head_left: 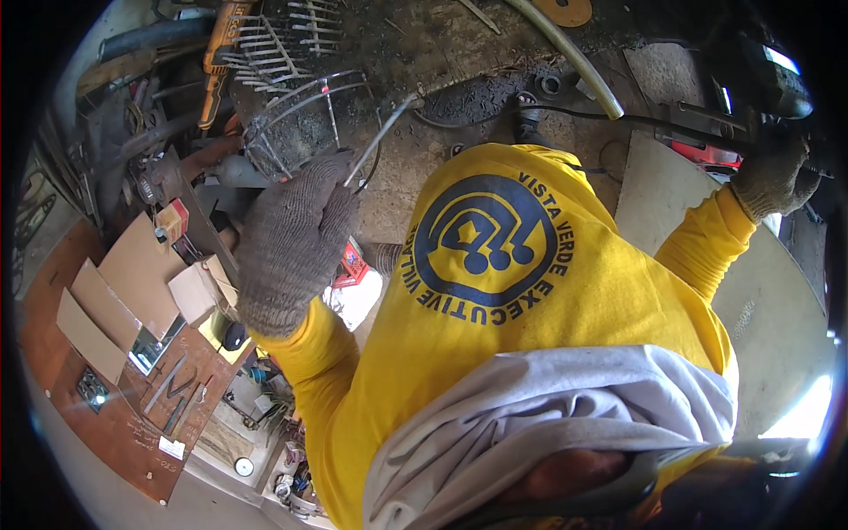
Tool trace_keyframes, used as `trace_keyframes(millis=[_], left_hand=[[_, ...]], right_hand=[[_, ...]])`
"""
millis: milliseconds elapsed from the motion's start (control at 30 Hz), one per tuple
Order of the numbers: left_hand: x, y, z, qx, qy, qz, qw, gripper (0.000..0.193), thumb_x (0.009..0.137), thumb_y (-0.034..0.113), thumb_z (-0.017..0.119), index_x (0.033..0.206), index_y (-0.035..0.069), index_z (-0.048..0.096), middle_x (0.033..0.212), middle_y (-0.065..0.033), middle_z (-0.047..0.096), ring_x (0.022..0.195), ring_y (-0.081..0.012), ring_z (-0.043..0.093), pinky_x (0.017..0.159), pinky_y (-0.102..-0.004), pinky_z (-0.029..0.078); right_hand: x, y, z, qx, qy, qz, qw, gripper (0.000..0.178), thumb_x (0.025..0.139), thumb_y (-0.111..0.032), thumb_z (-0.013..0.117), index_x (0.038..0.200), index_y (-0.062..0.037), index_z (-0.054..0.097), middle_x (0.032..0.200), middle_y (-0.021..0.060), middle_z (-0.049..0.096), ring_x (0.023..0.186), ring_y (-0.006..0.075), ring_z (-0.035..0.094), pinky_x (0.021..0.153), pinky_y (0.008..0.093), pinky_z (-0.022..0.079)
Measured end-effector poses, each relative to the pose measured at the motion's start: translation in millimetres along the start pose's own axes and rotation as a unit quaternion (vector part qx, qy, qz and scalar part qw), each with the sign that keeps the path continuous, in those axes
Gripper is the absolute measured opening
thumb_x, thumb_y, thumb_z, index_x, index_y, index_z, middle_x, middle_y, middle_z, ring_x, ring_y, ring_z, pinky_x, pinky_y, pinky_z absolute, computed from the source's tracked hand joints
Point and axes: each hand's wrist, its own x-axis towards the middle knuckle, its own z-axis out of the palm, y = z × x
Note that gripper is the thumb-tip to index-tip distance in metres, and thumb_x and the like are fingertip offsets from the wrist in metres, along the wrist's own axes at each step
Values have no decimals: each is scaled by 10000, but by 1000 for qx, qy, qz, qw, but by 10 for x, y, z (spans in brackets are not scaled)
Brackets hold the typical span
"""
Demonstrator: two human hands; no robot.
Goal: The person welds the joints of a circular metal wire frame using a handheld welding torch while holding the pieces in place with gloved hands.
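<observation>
My left hand (296, 234), in a grey-brown knit glove, is closed at the lower end of a curved metal-rod frame (305, 99). The glove hides the exact grip. A thin straight metal rod (382, 140) slants up and right from beside its fingers. Far to the right, my right hand (773, 172) wears a similar glove. Its fingers curl around something lost in shadow beside a dark rounded object (782, 84). Both arms are in yellow sleeves.
A dark worktop (389, 53) at the top carries several metal-rod grilles (274, 44), an orange power tool (216, 66) and a pipe (574, 57). A black cable (636, 124) runs to the right. Cardboard pieces (132, 274) and hand tools (177, 389) lie on a brown board (124, 442) at left.
</observation>
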Motion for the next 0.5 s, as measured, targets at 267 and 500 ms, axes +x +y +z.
trace_keyframes(millis=[267, 500], left_hand=[[74, -228, 686, -195, 23, 117, 973, 263, 963, 49, 575, 1212, 26, 656, 871, -104, 683, 679, -132, 632, 631, -278, 501], [376, -232, 1326, -355, 95, 196, 909, 312, 937, 125, 687, 1240, 71, 633, 1045, -131, 709, 873, -252, 715, 725, -361, 557]], right_hand=[[119, -573, -149, 197, -67, 45, 977, 144, 885, -42, 630, 974, 52, 693, 975, 166, 737, 829, 236, 717, 658, 319, 590], [-445, -786, 288, -55, -254, -140, 955, 157, 911, -133, 627, 1008, -14, 659, 824, 101, 704, 672, 166, 640, 576, 269, 503]])
